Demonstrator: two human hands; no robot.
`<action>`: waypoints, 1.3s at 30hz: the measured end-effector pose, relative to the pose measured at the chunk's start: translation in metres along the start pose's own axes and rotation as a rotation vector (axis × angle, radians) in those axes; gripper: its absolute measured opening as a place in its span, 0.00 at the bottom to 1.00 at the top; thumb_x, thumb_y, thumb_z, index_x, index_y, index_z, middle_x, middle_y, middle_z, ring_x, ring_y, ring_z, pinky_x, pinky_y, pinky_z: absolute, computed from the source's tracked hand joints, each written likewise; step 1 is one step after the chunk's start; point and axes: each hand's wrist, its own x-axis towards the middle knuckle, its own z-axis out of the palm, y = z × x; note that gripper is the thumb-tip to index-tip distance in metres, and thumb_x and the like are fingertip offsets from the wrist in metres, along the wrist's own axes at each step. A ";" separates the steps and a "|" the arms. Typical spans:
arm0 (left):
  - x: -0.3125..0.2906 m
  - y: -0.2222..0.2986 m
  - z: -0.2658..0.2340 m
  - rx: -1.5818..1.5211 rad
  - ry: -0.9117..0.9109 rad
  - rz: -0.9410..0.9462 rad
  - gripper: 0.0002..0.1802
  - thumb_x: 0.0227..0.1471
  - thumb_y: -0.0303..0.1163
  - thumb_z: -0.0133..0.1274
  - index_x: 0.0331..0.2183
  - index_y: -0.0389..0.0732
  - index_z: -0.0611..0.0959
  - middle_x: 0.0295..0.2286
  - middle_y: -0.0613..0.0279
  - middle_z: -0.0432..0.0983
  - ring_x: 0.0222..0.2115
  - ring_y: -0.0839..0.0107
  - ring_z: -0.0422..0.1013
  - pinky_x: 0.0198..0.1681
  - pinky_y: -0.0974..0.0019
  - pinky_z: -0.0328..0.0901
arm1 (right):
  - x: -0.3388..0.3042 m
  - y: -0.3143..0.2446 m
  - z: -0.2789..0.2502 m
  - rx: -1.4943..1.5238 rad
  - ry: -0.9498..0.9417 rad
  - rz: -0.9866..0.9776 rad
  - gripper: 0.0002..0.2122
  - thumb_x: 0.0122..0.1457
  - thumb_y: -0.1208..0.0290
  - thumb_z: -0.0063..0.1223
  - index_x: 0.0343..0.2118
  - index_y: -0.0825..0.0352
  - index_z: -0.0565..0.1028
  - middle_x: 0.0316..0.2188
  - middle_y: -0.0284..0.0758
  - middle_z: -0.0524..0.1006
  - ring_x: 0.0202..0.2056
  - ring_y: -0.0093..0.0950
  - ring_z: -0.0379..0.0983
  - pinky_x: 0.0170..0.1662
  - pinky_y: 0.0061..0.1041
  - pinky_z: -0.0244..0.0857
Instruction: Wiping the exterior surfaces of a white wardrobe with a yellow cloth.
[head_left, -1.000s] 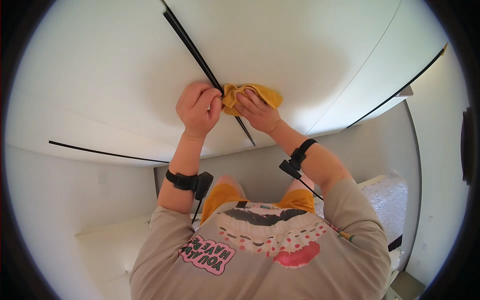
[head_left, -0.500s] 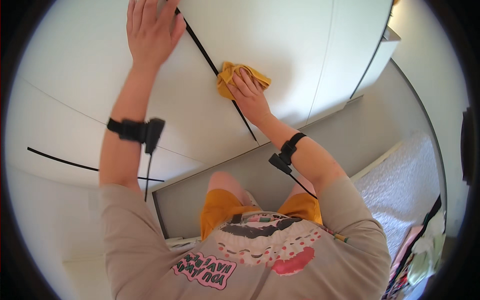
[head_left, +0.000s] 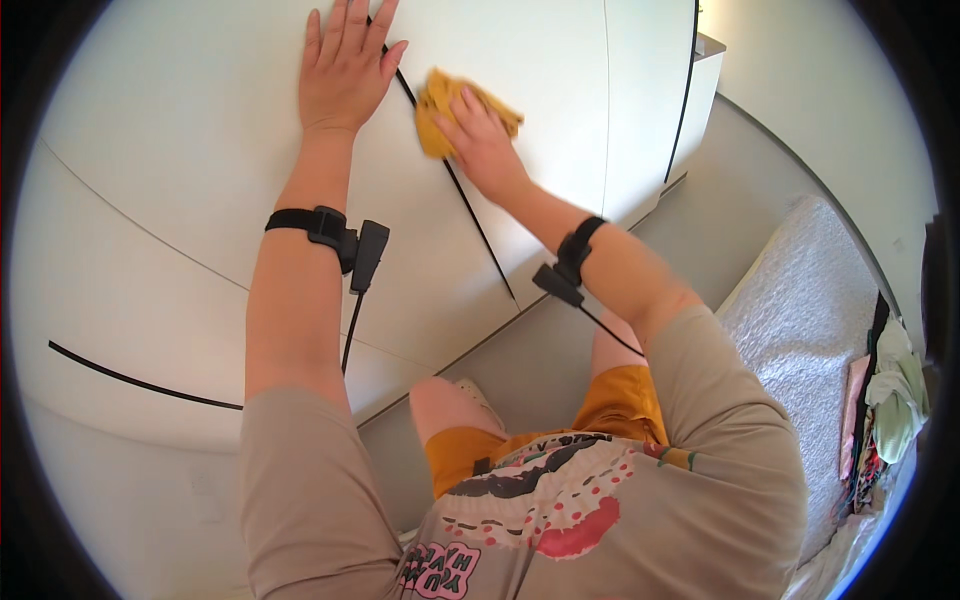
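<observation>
My left hand (head_left: 347, 80) lies flat with fingers spread on a tall white cabinet front (head_left: 545, 60), beside the upper end of a long black strip (head_left: 472, 217). To its right, my right hand (head_left: 487, 150) presses a crumpled mustard-yellow cloth (head_left: 436, 96) against the same white surface. The cloth's left edge overlaps the black strip, and its folds stick out around my fingers. Part of the cloth is hidden under the hand, and slight blur softens its outline.
Both forearms wear black straps with small devices (head_left: 369, 257) and trailing cables. A second black strip (head_left: 140, 381) runs along the lower left panel. At right lie a fluffy pale cover (head_left: 790, 300) and piled clothes (head_left: 895, 395). Grey floor (head_left: 545, 350) shows below the cabinet.
My right hand and the cloth have moved up and slightly left along the black strip. The whole view has shifted, so my left hand sits lower and farther right in it.
</observation>
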 end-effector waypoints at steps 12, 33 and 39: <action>-0.013 0.003 -0.024 0.003 0.243 -0.048 0.31 0.61 0.50 0.54 0.64 0.61 0.70 0.63 0.69 0.64 0.61 0.65 0.63 0.66 0.52 0.57 | -0.027 -0.015 0.016 0.048 0.155 0.130 0.30 0.50 0.77 0.60 0.60 0.56 0.71 0.61 0.42 0.66 0.69 0.48 0.52 0.67 0.59 0.48; -0.038 0.007 -0.007 -0.002 0.267 -0.100 0.29 0.60 0.50 0.54 0.62 0.61 0.72 0.61 0.69 0.65 0.61 0.64 0.64 0.67 0.54 0.57 | -0.003 -0.013 0.010 -0.029 0.261 0.046 0.30 0.48 0.73 0.62 0.59 0.52 0.73 0.61 0.38 0.67 0.69 0.45 0.53 0.64 0.56 0.47; -0.041 0.008 -0.006 0.022 0.255 -0.087 0.30 0.60 0.49 0.55 0.63 0.61 0.72 0.62 0.68 0.64 0.61 0.64 0.63 0.66 0.53 0.57 | 0.021 0.011 -0.007 -0.118 0.121 -0.120 0.27 0.51 0.64 0.60 0.58 0.45 0.74 0.61 0.33 0.68 0.70 0.41 0.53 0.65 0.57 0.46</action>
